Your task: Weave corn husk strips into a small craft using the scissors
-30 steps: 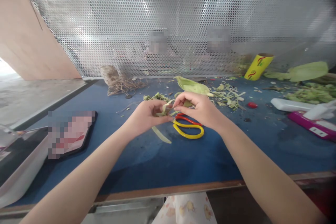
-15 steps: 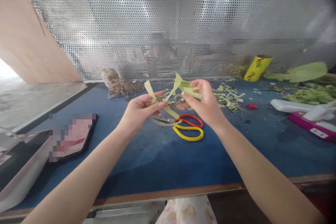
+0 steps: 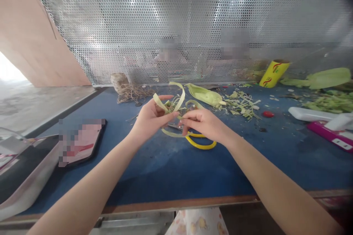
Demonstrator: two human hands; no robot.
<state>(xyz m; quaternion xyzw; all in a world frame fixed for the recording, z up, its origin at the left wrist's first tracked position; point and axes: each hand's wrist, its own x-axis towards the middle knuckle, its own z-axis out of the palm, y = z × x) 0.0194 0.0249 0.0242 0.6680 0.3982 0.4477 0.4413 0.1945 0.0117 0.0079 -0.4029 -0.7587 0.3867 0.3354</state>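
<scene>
My left hand is closed, thumb against fingers, on a small bundle of pale green corn husk strips that curl up and out of it. My right hand pinches near the lower end of this bundle, fingertips almost meeting my left thumb. Beneath both hands lie scissors; a yellow handle loop shows, while the rest is mostly covered. Just behind my right hand a wider piece of green husk rests on the blue table.
Shredded husk and a red bit lie to the right. Farther right are a yellow tube, more leaves and a purple power strip. Twine sits back left, a phone left. A perforated metal screen stands behind.
My right hand has let go of the wide green husk, which now lies on the table behind it. It has moved down and left to the strips in my left hand.
</scene>
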